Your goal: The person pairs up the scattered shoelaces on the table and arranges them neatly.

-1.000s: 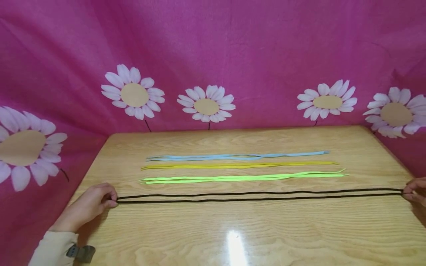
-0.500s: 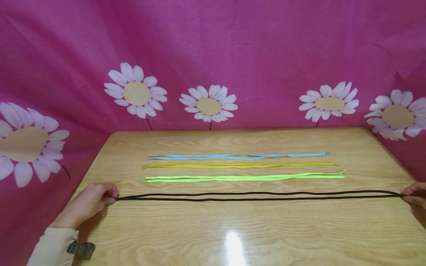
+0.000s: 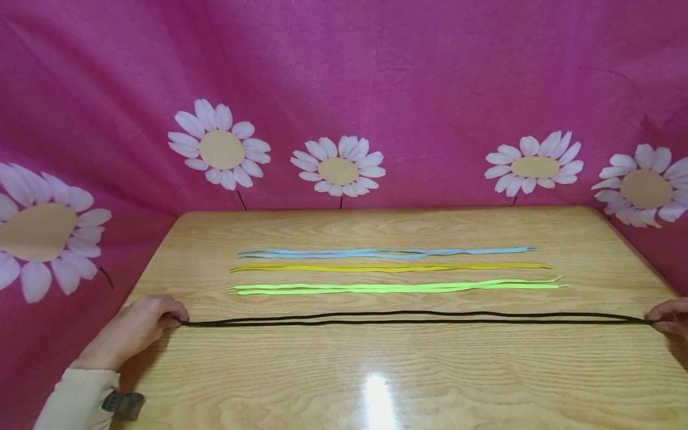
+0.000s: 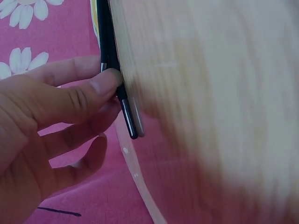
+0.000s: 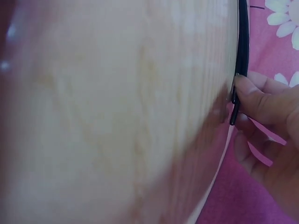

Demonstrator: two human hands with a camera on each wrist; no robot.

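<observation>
A pair of black shoelaces (image 3: 408,321) stretches side by side across the table in the head view. At its left end my left hand (image 3: 145,328) pinches both laces between thumb and forefinger; the left wrist view shows a dark aglet (image 4: 129,119) poking out below the thumb (image 4: 100,88). The right hand (image 3: 672,316), partly cut off by the frame edge, pinches the other end, where two black tips (image 5: 234,112) show under the fingers in the right wrist view. Between the hands the strands run nearly straight, slightly apart in the middle and drawn together at both ends.
Beyond the black pair lie flat green shoelaces (image 3: 398,288), then yellow shoelaces (image 3: 387,268), then light blue shoelaces (image 3: 387,253), roughly parallel on the wooden table (image 3: 430,370). A pink cloth (image 3: 430,71) with daisies hangs behind and beside the table.
The black strands have come together at both hands, where they stood apart before. My left hand has moved slightly left; the coloured laces lie as before.
</observation>
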